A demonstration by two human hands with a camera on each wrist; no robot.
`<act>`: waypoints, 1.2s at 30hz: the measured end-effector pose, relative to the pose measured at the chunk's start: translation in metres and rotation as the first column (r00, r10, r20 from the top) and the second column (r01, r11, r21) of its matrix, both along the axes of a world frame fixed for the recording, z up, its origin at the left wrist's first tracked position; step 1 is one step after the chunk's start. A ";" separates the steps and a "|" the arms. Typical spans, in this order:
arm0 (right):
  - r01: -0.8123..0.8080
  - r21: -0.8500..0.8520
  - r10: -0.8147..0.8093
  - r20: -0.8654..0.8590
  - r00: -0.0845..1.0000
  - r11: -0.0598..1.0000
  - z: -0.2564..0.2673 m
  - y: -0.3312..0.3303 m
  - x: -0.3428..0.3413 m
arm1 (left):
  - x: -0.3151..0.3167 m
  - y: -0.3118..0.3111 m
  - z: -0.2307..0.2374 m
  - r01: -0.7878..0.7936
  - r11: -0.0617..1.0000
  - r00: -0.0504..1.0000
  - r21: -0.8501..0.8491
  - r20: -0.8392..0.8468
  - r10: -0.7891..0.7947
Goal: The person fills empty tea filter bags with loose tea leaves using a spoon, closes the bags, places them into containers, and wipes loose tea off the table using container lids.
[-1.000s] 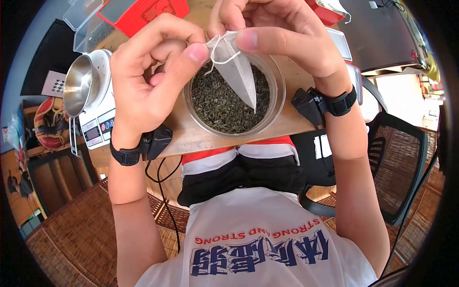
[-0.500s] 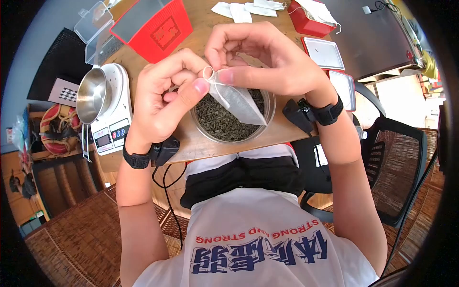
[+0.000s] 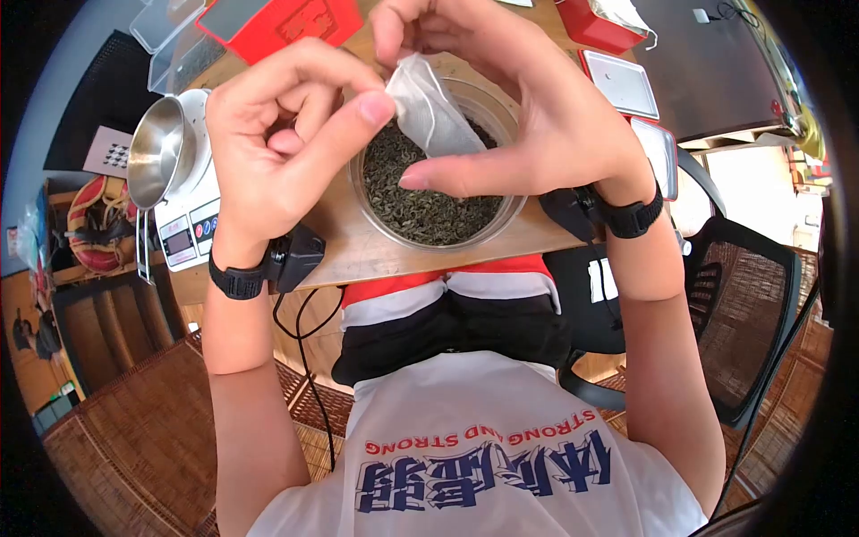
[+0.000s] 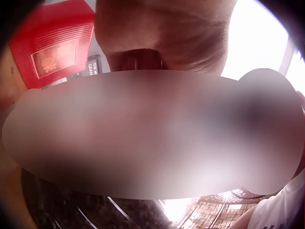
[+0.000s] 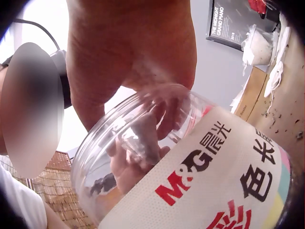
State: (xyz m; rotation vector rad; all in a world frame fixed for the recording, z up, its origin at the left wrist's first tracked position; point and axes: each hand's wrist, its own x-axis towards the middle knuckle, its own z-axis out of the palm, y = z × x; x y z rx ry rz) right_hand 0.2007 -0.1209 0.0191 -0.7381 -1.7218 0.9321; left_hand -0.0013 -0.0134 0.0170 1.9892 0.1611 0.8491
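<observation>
A white mesh tea bag (image 3: pixel 437 116) with a thin string hangs tilted over a clear round plastic jar (image 3: pixel 429 245), which holds dark dried tea leaves (image 3: pixel 429 210). My left hand (image 3: pixel 268 148) pinches the bag's top corner between thumb and forefinger. Spread wide, my right hand (image 3: pixel 537 125) has its thumb apart from the bag, over the leaves, and its fingers behind the bag's top edge. In the right wrist view the jar's printed label (image 5: pixel 200 171) fills the foreground; the bag (image 5: pixel 145 138) shows through the clear wall. A blur covers most of the left wrist view.
To the left, a metal pan (image 3: pixel 161 152) rests on a white kitchen scale (image 3: pixel 183 242). A red box (image 3: pixel 286 27) and a clear lidded box (image 3: pixel 174 54) stand at the back. Right of the hands are another red box (image 3: pixel 595 27) with white bags and a pale tray-like lid (image 3: pixel 622 85).
My right thumb has come off the bag's gathered top and swung out toward me, and that hand has spread. The left hand keeps its pinch. The bag has shifted up in the view.
</observation>
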 end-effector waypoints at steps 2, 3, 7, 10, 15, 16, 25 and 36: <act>-0.004 0.019 0.004 0.009 1.000 1.000 0.005 -0.006 -0.002 | -0.001 -0.001 0.001 -0.013 1.000 1.000 -0.002 -0.007 0.013; -0.005 0.016 0.005 0.009 1.000 1.000 0.007 -0.006 -0.002 | 0.000 -0.001 0.001 -0.019 1.000 1.000 0.000 -0.011 0.019; -0.086 -0.071 0.082 -0.063 0.995 0.994 -0.001 0.000 0.003 | -0.001 0.002 -0.003 0.066 0.998 0.998 -0.012 -0.005 -0.066; -0.116 -0.067 0.109 -0.097 0.989 0.991 0.004 -0.002 0.007 | -0.002 0.003 -0.001 0.067 0.997 0.998 -0.038 -0.005 -0.067; 0.094 -0.162 -0.125 -0.188 0.974 0.982 0.024 -0.015 -0.003 | -0.003 0.004 0.001 0.060 0.994 0.997 -0.095 0.059 -0.054; 0.195 -0.082 -0.205 -0.148 0.967 0.977 0.022 -0.015 -0.006 | -0.004 0.004 0.001 0.059 0.992 0.996 -0.116 0.072 -0.051; 0.354 -0.077 -0.359 -0.059 0.932 0.932 0.030 -0.025 0.017 | -0.003 0.006 -0.001 0.104 0.994 0.994 -0.023 -0.014 -0.104; 0.359 -0.002 -0.313 0.484 0.817 0.933 0.046 -0.029 0.005 | -0.004 0.015 -0.007 0.068 0.990 0.982 -0.127 0.185 -0.043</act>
